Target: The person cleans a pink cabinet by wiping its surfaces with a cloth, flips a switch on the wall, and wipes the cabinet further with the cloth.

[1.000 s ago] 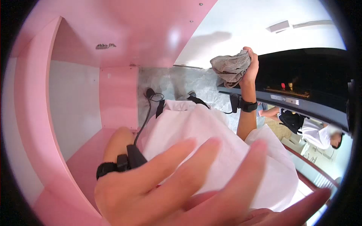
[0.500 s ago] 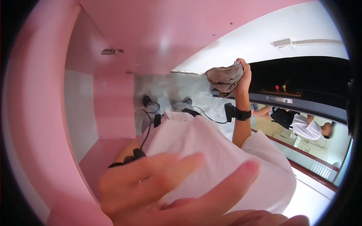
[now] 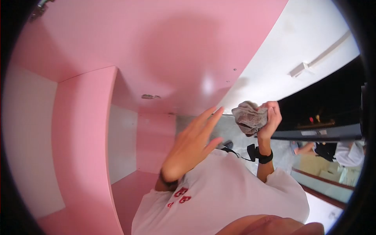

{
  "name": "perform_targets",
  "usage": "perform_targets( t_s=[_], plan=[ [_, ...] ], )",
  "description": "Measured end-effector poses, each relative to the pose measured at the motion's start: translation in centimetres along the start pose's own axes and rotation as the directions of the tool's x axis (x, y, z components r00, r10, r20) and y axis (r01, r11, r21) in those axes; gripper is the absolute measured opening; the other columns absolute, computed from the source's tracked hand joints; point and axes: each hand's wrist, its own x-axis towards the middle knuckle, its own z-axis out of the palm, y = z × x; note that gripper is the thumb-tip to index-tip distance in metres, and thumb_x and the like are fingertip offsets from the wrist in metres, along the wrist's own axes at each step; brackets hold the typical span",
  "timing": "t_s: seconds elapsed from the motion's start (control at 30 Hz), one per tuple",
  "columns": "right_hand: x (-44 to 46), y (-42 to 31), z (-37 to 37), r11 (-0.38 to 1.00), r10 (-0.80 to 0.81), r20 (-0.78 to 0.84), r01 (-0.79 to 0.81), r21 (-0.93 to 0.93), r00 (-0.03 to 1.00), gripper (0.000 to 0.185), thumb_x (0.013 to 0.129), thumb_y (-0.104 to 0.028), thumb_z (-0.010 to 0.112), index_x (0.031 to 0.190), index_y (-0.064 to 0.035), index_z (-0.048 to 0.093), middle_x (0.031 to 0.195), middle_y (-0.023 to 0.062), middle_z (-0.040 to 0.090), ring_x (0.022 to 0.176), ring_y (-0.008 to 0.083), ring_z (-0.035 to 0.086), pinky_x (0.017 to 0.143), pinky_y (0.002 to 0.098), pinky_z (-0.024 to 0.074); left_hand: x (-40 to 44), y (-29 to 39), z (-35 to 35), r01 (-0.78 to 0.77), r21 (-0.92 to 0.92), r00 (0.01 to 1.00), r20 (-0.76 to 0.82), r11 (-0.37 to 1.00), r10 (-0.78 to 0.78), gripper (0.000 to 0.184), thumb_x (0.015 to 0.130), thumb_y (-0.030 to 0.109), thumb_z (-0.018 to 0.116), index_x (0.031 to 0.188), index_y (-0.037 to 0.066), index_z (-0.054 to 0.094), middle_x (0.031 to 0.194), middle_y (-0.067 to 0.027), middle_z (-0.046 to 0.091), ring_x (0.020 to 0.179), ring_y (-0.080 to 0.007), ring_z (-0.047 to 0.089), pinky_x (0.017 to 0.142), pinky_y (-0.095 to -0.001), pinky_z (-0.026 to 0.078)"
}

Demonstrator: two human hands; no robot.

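Note:
My left hand (image 3: 190,147) is raised in front of the white shirt (image 3: 231,188), its back to the camera and its fingers spread. Nothing is in it. To the right, my right hand (image 3: 273,119) grips a crumpled grey-brown cloth (image 3: 249,118), which bulges out on the hand's left side. A gap separates the two hands. A black strap with a small box (image 3: 258,153) sits on my right wrist. Just left of my left hand stands a pink cabinet (image 3: 82,133) with pale-backed compartments. A metal hinge (image 3: 150,96) shows on a pink panel above the hand.
A long black glossy unit (image 3: 321,102) lies right of the cloth, below a white wall (image 3: 274,58) with a bracket (image 3: 300,69). Another person (image 3: 344,153) in a white top is at the far right. Grey floor (image 3: 192,123) and a dark shoe (image 3: 228,145) show between.
My left hand has moved away from the camera, up towards the cloth, and looks smaller and sharper. The view has shifted, showing more of the cabinet. My right hand still holds the cloth.

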Motion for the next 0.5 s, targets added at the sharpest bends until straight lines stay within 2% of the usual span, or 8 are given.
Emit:
perform_targets(
  t_s=[0.1, 0.2, 0.23, 0.27, 0.3, 0.37, 0.43, 0.5],
  plan=[
    [0.3, -3.8, 1.9, 0.969, -0.239, 0.017, 0.237, 0.074, 0.971, 0.023, 0.095, -0.024, 0.054, 0.085, -0.0033, 0.048, 0.078, 0.0082, 0.051, 0.072, 0.0201, 0.047, 0.072, 0.0357, 0.0419, 3.7, 1.2, 4.3, -0.021, -0.093, 0.999, -0.043, 0.995, 0.018, 0.080, 0.089, 0.015, 0.072, 0.157, 0.009, 0.031, 0.156, -0.0204, 0.037, 0.135, -0.0396, 0.047, 0.107, -0.0451, 0.046],
    [2.5, -6.3, 1.3, 0.763, -0.624, 0.256, 0.504, 0.404, 0.739, 0.020, 0.091, -0.024, 0.056, 0.085, -0.0096, 0.044, 0.076, 0.0076, 0.051, 0.067, 0.0212, 0.037, 0.066, 0.0392, 0.0341, 6.5, 3.7, 6.2, 0.023, -0.312, 1.000, 0.003, 0.950, -0.023, 0.086, 0.083, 0.010, 0.076, 0.156, 0.007, 0.031, 0.154, -0.0211, 0.037, 0.141, -0.0405, 0.041, 0.111, -0.0450, 0.042],
    [3.5, -6.5, 1.0, 0.657, -0.740, 0.262, 0.583, 0.477, 0.620, 0.020, 0.090, -0.024, 0.057, 0.086, -0.0113, 0.043, 0.076, 0.0076, 0.052, 0.066, 0.0212, 0.035, 0.065, 0.0393, 0.0318, 7.1, 3.9, 7.0, -0.097, -0.400, 0.993, -0.095, 0.911, 0.064, 0.085, 0.080, 0.007, 0.077, 0.154, 0.007, 0.035, 0.153, -0.0199, 0.038, 0.142, -0.0411, 0.039, 0.112, -0.0458, 0.041],
    [4.2, -7.4, -0.5, 0.721, -0.691, 0.404, 0.530, 0.446, 0.600, 0.025, 0.092, -0.032, 0.060, 0.089, -0.0157, 0.041, 0.074, 0.0036, 0.050, 0.068, 0.0214, 0.036, 0.066, 0.0390, 0.0308, 7.7, 4.1, 7.6, -0.220, -0.471, 0.970, -0.196, 0.854, 0.142, 0.085, 0.076, 0.004, 0.079, 0.151, 0.007, 0.039, 0.153, -0.0187, 0.038, 0.143, -0.0417, 0.037, 0.113, -0.0466, 0.041],
    [4.7, -6.9, 0.2, 0.716, -0.694, 0.404, 0.510, 0.477, 0.596, 0.025, 0.092, -0.032, 0.060, 0.089, -0.0157, 0.041, 0.074, 0.0036, 0.050, 0.068, 0.0214, 0.036, 0.066, 0.0390, 0.0308, 8.3, 4.2, 7.9, -0.206, -0.450, 0.970, -0.211, 0.869, 0.121, 0.085, 0.076, 0.004, 0.079, 0.151, 0.007, 0.039, 0.153, -0.0187, 0.038, 0.143, -0.0417, 0.037, 0.113, -0.0466, 0.041],
    [5.2, -6.3, 2.6, 0.556, -0.750, 0.010, 0.622, 0.552, 0.662, 0.035, 0.093, -0.039, 0.061, 0.078, -0.0127, 0.044, 0.061, 0.0032, 0.046, 0.057, 0.0194, 0.036, 0.057, 0.0379, 0.0333, 9.4, 4.4, 7.8, -0.423, -0.266, 0.862, -0.412, 0.866, 0.294, 0.071, 0.075, 0.005, 0.077, 0.142, 0.003, 0.053, 0.149, -0.0213, 0.043, 0.139, -0.0417, 0.043, 0.112, -0.0523, 0.040],
    [6.1, -6.1, 4.0, 0.631, -0.703, 0.090, 0.561, 0.536, 0.706, 0.036, 0.096, -0.045, 0.059, 0.089, -0.0157, 0.040, 0.070, 0.0000, 0.046, 0.063, 0.0197, 0.038, 0.067, 0.0396, 0.0379, 10.7, 4.6, 7.2, -0.447, -0.228, 0.817, -0.497, 0.865, 0.292, 0.060, 0.073, -0.001, 0.075, 0.131, 0.004, 0.061, 0.144, -0.0203, 0.048, 0.137, -0.0428, 0.045, 0.110, -0.0559, 0.042],
    [7.4, -4.8, 6.6, 0.600, -0.724, 0.027, 0.610, 0.518, 0.689, 0.035, 0.097, -0.045, 0.057, 0.093, -0.0158, 0.038, 0.078, 0.0057, 0.050, 0.067, 0.0230, 0.042, 0.068, 0.0406, 0.0400, 12.3, 3.6, 6.6, -0.549, 0.105, 0.631, -0.598, 0.829, 0.494, 0.050, 0.076, -0.006, 0.069, 0.125, 0.005, 0.064, 0.139, -0.0174, 0.053, 0.136, -0.0444, 0.047, 0.107, -0.0583, 0.046]
  ],
)
